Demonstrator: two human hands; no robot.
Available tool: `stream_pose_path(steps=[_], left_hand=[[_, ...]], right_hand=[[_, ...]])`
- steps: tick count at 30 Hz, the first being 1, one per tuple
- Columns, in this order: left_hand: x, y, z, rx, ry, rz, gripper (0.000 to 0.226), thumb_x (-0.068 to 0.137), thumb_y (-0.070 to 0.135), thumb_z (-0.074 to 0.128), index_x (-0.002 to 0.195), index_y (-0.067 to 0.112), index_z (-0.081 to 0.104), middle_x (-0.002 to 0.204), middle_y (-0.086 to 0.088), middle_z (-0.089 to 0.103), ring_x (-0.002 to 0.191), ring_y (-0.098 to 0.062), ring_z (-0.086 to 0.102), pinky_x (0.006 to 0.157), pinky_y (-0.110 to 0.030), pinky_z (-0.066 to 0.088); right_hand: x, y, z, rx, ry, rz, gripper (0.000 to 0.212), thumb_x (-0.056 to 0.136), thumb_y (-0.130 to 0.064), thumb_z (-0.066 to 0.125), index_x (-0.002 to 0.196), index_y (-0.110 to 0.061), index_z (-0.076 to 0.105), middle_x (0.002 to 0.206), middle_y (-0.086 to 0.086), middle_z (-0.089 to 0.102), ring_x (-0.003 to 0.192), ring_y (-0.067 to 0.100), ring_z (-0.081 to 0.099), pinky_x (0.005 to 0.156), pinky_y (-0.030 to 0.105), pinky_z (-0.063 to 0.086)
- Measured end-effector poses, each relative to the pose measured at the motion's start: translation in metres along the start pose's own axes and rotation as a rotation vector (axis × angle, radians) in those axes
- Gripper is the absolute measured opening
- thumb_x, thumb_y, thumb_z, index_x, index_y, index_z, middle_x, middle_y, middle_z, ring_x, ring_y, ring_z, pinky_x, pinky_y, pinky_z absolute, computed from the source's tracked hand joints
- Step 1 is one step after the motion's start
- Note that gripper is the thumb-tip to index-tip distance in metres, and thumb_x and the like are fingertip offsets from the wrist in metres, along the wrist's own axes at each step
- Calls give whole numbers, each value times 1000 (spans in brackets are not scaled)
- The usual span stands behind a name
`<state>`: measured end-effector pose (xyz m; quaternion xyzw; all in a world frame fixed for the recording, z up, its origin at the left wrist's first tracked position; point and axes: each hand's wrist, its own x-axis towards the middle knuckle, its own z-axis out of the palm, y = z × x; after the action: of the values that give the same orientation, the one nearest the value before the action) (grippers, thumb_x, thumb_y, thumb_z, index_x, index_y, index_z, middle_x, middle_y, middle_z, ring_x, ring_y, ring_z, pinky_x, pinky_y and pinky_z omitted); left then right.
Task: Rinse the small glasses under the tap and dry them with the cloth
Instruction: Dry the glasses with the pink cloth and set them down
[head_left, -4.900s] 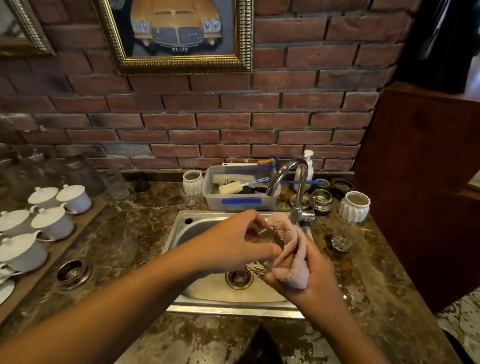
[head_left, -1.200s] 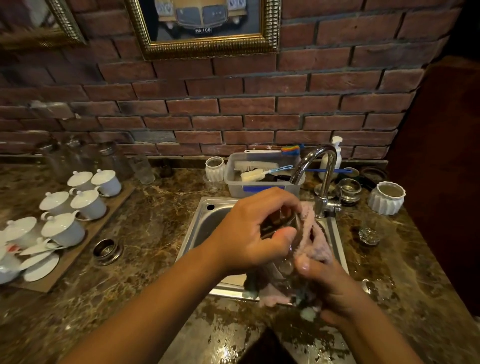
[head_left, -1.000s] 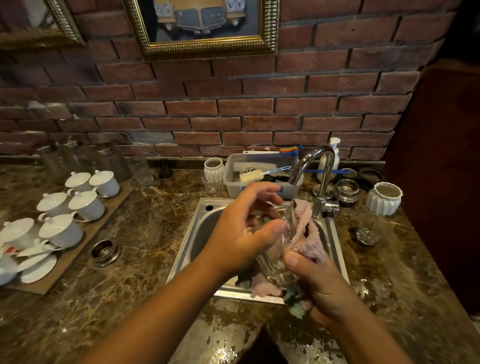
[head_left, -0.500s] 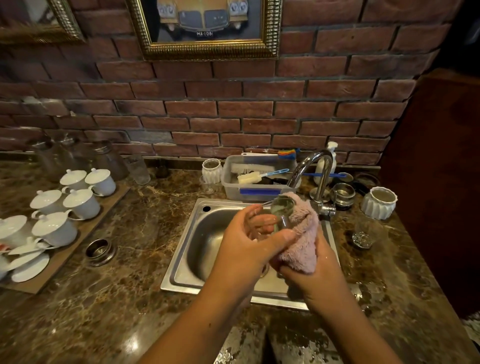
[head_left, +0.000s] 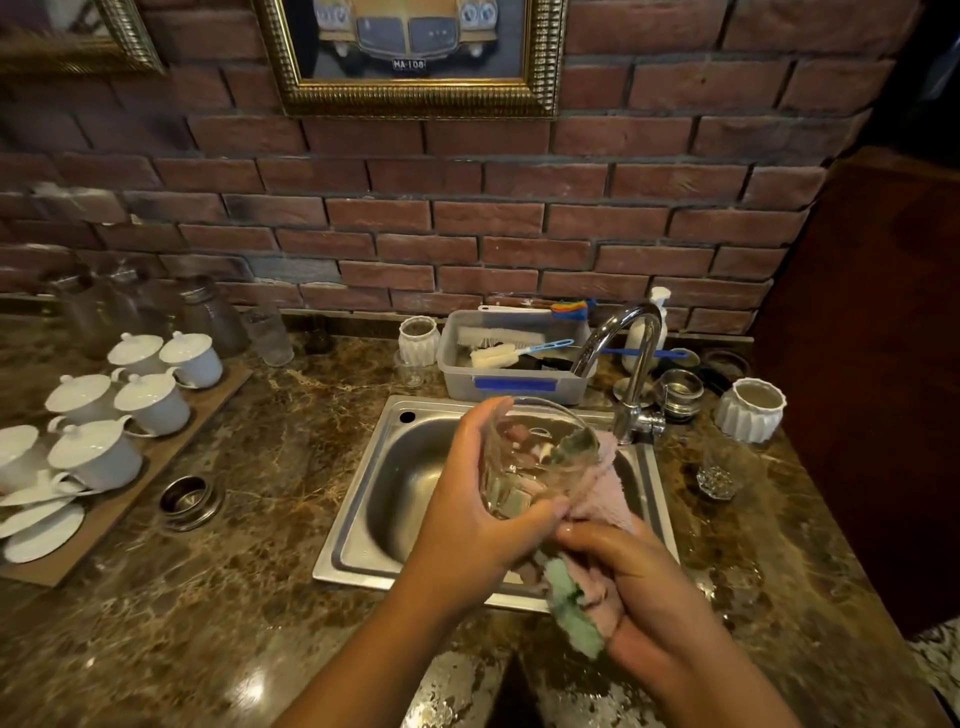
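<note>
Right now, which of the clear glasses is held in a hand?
The glass over the sink, held by the left hand against the pink cloth. The others stand on the counter.

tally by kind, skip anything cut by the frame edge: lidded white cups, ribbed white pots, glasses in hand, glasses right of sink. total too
lidded white cups: 5
ribbed white pots: 2
held glass, in left hand: 1
counter glass, right of sink: 1
total: 9

Dim, warm indoor light. Glare spots shine on the wet counter (head_left: 249, 680) near its front edge and on the tap (head_left: 631, 358). Wide-angle bending curves the brick wall (head_left: 467, 223); far-left jars (head_left: 93, 306) look soft.
</note>
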<state>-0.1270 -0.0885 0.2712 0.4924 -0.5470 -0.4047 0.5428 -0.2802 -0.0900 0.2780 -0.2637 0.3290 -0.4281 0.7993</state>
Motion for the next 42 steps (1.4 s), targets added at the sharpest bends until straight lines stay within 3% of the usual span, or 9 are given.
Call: stream_pose_path(steps=[7, 17, 19, 21, 23, 27, 36, 39, 42], left_hand=[[0, 1, -17, -293, 24, -171, 83, 67, 37, 85, 143, 34, 52, 127, -9, 70, 120, -29, 67, 102, -53, 53], [-10, 14, -21, -638, 57, -306, 86, 42, 53, 99, 113, 17, 69, 102, -14, 75, 76, -23, 73, 48, -32, 58], [-13, 14, -18, -665, 47, -315, 81, 44, 54, 99, 111, 18, 73, 98, -12, 75, 73, -21, 71, 46, -30, 55], [-14, 14, -17, -649, 45, -304, 68, 50, 51, 97, 108, 22, 76, 96, -9, 75, 70, -19, 70, 45, -27, 52], [-16, 15, -18, -600, 46, -289, 46, 62, 41, 92, 103, 27, 79, 94, -7, 77, 68, -16, 70, 45, -26, 51], [-19, 18, -20, -534, 100, -309, 43, 64, 45, 82, 105, 29, 78, 98, -7, 78, 70, -14, 70, 48, -26, 52], [-15, 20, -20, -380, 292, -293, 26, 81, 47, 79, 90, 23, 76, 87, -5, 77, 75, -19, 75, 57, -37, 57], [-15, 20, -19, -141, 284, -125, 28, 80, 51, 66, 91, 27, 74, 88, -1, 75, 76, -17, 73, 60, -41, 59], [-14, 15, -26, 138, 241, 205, 24, 90, 39, 58, 98, 24, 74, 93, 6, 70, 90, -15, 69, 75, -24, 55]], right_hand=[[-11, -9, -5, -123, 78, -35, 52, 79, -34, 69, 127, -16, 64, 120, 19, 72, 112, 38, 69, 106, 58, 45], [-7, -38, 22, -393, 217, -489, 30, 71, -61, 69, 96, -47, 72, 101, -5, 78, 94, 26, 73, 83, 72, 49], [-2, -38, 30, -624, 198, -560, 32, 71, -66, 63, 100, -51, 65, 100, -15, 75, 85, 10, 74, 73, 59, 61], [1, -31, 37, -787, 129, -602, 30, 75, -66, 59, 100, -50, 60, 96, -17, 73, 73, -4, 68, 54, 20, 56], [3, -20, 37, -983, 105, -634, 33, 79, -68, 57, 103, -46, 63, 90, -16, 72, 75, -4, 67, 57, 17, 53], [4, -10, 35, -1055, 49, -563, 44, 76, -68, 63, 110, -40, 68, 100, -13, 73, 94, 5, 69, 80, 39, 59], [5, -7, 31, -1033, -245, -325, 26, 90, -20, 71, 106, -40, 72, 97, -13, 77, 92, 7, 72, 67, 14, 53], [4, -13, 34, -856, -308, -209, 20, 85, -33, 72, 106, -34, 73, 94, -6, 76, 84, 11, 71, 60, 23, 54], [2, -11, 35, -580, -315, -65, 31, 75, -42, 78, 104, -31, 73, 94, 3, 76, 70, 16, 65, 53, 28, 53]])
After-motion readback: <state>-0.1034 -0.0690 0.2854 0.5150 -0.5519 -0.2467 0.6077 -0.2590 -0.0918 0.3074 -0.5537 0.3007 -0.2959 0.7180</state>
